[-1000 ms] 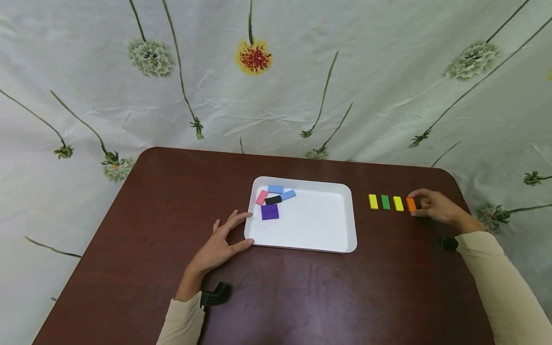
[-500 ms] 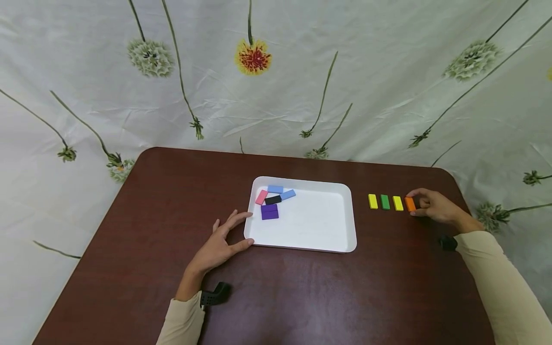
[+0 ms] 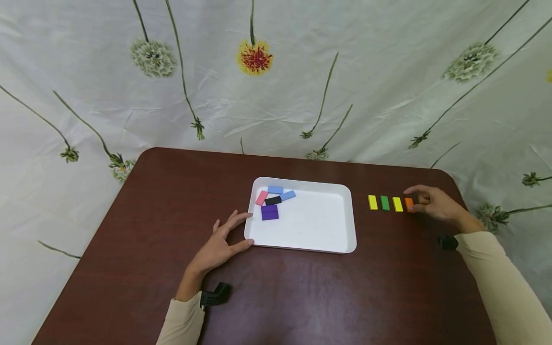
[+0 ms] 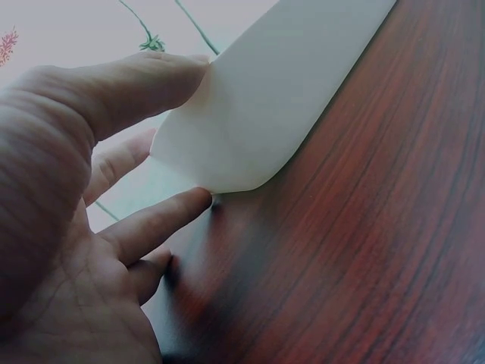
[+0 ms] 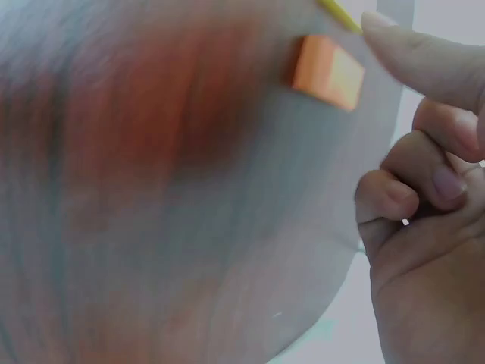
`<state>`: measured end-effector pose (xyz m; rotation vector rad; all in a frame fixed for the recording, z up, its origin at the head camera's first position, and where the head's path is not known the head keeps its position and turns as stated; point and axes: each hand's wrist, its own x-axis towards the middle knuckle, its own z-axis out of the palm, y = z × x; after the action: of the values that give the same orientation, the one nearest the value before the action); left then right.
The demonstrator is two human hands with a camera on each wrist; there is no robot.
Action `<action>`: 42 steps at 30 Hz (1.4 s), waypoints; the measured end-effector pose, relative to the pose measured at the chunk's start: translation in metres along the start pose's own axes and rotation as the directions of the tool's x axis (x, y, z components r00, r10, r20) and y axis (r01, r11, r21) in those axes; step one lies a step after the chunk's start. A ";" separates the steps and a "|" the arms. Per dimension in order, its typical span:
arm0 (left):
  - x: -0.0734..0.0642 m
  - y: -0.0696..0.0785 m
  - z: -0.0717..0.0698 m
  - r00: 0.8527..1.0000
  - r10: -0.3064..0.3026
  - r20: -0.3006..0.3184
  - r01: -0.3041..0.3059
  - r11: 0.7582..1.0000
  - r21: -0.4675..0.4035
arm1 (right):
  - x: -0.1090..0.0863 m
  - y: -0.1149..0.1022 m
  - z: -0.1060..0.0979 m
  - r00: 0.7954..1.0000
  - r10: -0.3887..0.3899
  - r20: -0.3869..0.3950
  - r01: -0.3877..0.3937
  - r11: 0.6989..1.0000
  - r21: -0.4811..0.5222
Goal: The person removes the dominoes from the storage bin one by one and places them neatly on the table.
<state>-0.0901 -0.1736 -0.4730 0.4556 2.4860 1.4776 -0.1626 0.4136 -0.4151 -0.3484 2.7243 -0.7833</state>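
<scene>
My left hand (image 3: 219, 248) rests at the left end of a white tray (image 3: 316, 223), thumb and fingertips spread against its rim. In the left wrist view, straight fingers touch the tray's outer wall (image 4: 258, 98). At the far right, my right hand (image 3: 436, 207) is beside an orange block (image 3: 409, 205), its forefinger and thumb parted. The right wrist view shows the orange block (image 5: 327, 72) on the table, a gap between it and the extended finger, while the other fingers curl. Left of it in a row lie a yellow block (image 3: 397, 204), a green block (image 3: 385, 203) and another yellow block (image 3: 373, 202).
Inside the tray's left part lie two blue blocks, a pink block (image 3: 261, 198), a black block (image 3: 273, 201) and purple blocks (image 3: 270, 212) side by side. A brown table (image 3: 302, 297) runs back to a flower-patterned cloth (image 3: 280, 105).
My right forefinger and thumb have moved apart, letting go of the orange block, which has shifted slightly left to the end of the row. My left hand and the tray stay still.
</scene>
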 end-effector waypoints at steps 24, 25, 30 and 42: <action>-0.001 -0.002 0.002 1.000 -0.004 -0.009 0.004 1.000 0.000 | 0.036 -0.078 0.012 0.965 -0.239 -0.104 0.231 0.969 -0.085; -0.001 -0.002 0.002 1.000 -0.003 -0.009 0.003 1.000 0.001 | 0.038 -0.082 0.013 0.964 -0.244 -0.104 0.237 0.969 -0.076; -0.001 -0.002 0.001 1.000 0.004 -0.008 -0.004 1.000 -0.002 | 0.046 -0.106 0.022 0.956 -0.285 -0.070 0.281 0.958 -0.057; -0.002 -0.003 0.002 1.000 -0.001 -0.009 0.001 1.000 -0.002 | 0.067 -0.168 0.044 0.930 -0.350 0.108 0.357 0.933 -0.053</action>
<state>-0.0882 -0.1744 -0.4765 0.4478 2.4909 1.4853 -0.1851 0.2337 -0.3731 -0.8902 2.6352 -0.7330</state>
